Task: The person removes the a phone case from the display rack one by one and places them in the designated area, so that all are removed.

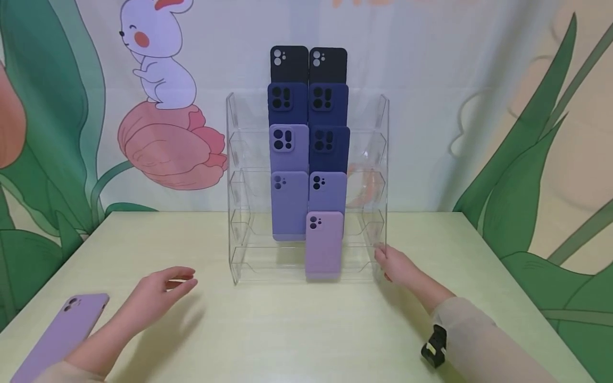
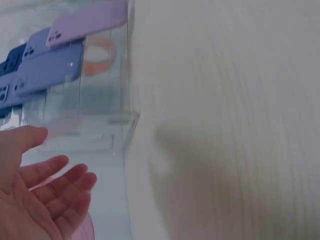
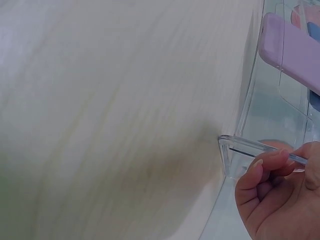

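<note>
A clear acrylic tiered rack (image 1: 378, 159) stands mid-table and holds several phone cases in black, navy, periwinkle and lilac. The lowest one is a lilac case (image 1: 324, 244) at the front. My right hand (image 1: 397, 266) is at the rack's lower right side wall. In the right wrist view its fingers (image 3: 270, 165) curl over the wall's clear edge (image 3: 240, 145) and pinch it. My left hand (image 1: 163, 290) hovers over the table left of the rack, fingers relaxed and holding nothing. Another lilac case (image 1: 67, 332) lies flat on the table beside my left forearm.
The pale wooden table (image 1: 287, 330) ends at a printed backdrop with a rabbit and leaves just behind the rack. A black device (image 1: 435, 346) is strapped to my right wrist. In the left wrist view the rack's left front corner (image 2: 127, 125) is near my open palm (image 2: 40, 200).
</note>
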Demonstrator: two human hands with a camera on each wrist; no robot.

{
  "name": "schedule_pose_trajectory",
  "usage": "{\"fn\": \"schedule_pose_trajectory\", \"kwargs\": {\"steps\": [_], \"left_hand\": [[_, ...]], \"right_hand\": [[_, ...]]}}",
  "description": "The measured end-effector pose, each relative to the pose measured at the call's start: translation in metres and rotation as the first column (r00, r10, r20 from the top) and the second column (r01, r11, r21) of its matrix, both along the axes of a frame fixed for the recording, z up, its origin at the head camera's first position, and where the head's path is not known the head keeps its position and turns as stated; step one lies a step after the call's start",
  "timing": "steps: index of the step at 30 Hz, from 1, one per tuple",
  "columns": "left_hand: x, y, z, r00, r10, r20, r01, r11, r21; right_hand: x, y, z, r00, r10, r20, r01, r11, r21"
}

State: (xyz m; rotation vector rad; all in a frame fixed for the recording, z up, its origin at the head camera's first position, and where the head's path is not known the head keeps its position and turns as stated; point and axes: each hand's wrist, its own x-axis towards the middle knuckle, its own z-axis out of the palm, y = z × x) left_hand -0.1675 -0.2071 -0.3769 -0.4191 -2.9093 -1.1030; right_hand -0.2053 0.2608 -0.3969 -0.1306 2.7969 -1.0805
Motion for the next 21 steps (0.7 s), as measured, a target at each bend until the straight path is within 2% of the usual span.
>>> {"fn": "schedule_pose_trajectory", "kwargs": {"steps": [3,5,11,16,21], "left_hand": [[-0.002,0.017,-0.001,0.998,-0.054,0.032,0.050,0.993,0.105],[-0.004,0.028,-0.002,0.994,-0.097,0.046,0.088,0.981,0.175],[-0.009,0.059,-0.003,0.972,-0.216,0.092,0.169,0.917,0.362],[-0.015,0.083,-0.006,0.953,-0.281,0.115,0.203,0.871,0.447],[-0.026,0.109,-0.010,0.947,-0.298,0.123,0.202,0.845,0.494]], "right_hand": [[-0.001,0.000,0.000,1.000,-0.001,0.003,0.001,1.000,-0.002],[-0.002,0.001,-0.001,1.000,-0.004,0.004,0.004,1.000,-0.004],[-0.003,0.001,-0.002,1.000,-0.011,0.005,0.011,1.000,-0.010],[-0.002,0.000,-0.005,1.000,-0.004,0.008,0.004,1.000,-0.007],[-0.003,0.000,-0.003,1.000,-0.010,-0.002,0.010,1.000,0.002]]}}
